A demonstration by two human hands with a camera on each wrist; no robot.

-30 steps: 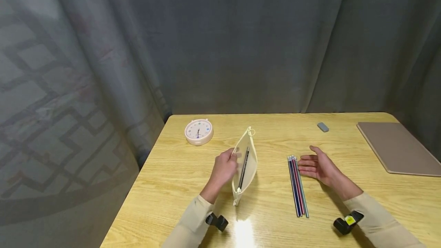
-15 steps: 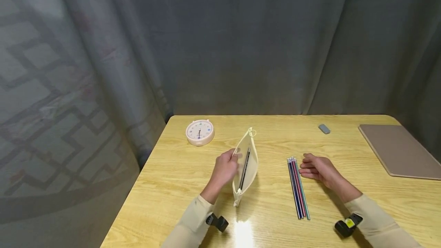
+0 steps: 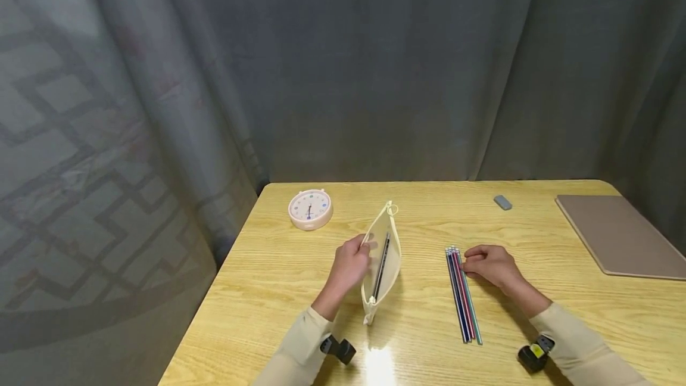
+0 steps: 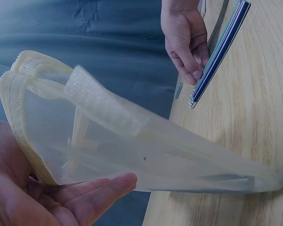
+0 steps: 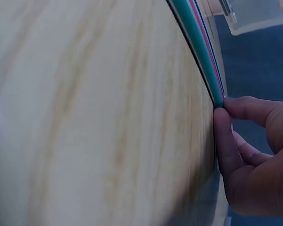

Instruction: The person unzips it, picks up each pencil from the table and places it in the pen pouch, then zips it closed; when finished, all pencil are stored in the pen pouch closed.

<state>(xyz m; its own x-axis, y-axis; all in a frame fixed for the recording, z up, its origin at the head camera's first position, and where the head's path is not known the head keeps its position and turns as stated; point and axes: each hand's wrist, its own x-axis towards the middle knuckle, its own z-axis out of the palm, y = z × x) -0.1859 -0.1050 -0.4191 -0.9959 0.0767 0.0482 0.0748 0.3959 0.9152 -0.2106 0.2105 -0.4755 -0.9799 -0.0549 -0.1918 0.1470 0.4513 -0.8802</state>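
My left hand (image 3: 349, 264) grips the near side of a pale, translucent zip pouch (image 3: 394, 258), held upright with its mouth spread. Inside it lies a dark pencil (image 3: 382, 267). To the right, several pencils (image 3: 462, 299) in navy, red and green lie side by side on the table, white-tipped ends away from me. At the far end of the row, my right hand (image 3: 494, 267) pinches the outermost green pencil (image 5: 196, 52) between thumb and forefinger. The left wrist view shows the pouch's zipped edge (image 4: 19, 108) resting against the left palm.
A round pink clock (image 3: 310, 209) sits at the back left of the wooden table (image 3: 257, 314). Towards the back right is a small grey eraser (image 3: 502, 202). A flat brown board (image 3: 621, 234) lies along the right side, and grey curtains (image 3: 364, 76) hang behind.
My right hand has gone from spread fingers beside the pencils to a pinch at the green pencil's end, moving slightly left. The left hand and pouch stay in place.
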